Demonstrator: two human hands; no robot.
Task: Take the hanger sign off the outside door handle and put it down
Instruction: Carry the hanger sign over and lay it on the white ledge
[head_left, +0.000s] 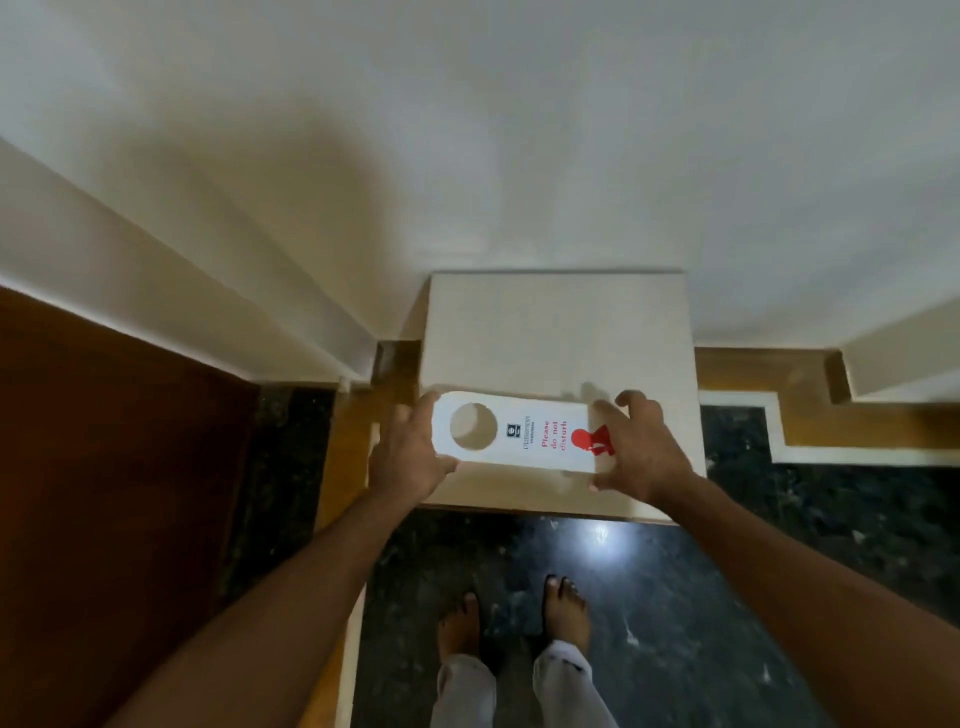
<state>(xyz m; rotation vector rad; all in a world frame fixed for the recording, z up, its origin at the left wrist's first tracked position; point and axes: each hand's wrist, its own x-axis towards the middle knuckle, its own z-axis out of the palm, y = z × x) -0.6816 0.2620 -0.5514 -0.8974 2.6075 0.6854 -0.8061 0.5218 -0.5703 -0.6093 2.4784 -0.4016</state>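
The white hanger sign (524, 434) has a round hole at its left end, red "Please do not disturb" lettering and a red figure at its right end. It lies flat and sideways over the near part of a white boxy stand (558, 332). My left hand (410, 452) grips the end with the hole. My right hand (639, 449) grips the end with the red figure. Whether the sign rests on the stand's top or hovers just above it, I cannot tell. No door handle is in view.
A brown wooden door (114, 493) fills the left side. White walls (467, 130) rise behind the stand. The floor (675, 597) is dark polished stone with a tan border strip, and my bare feet (514, 618) stand just in front of the stand.
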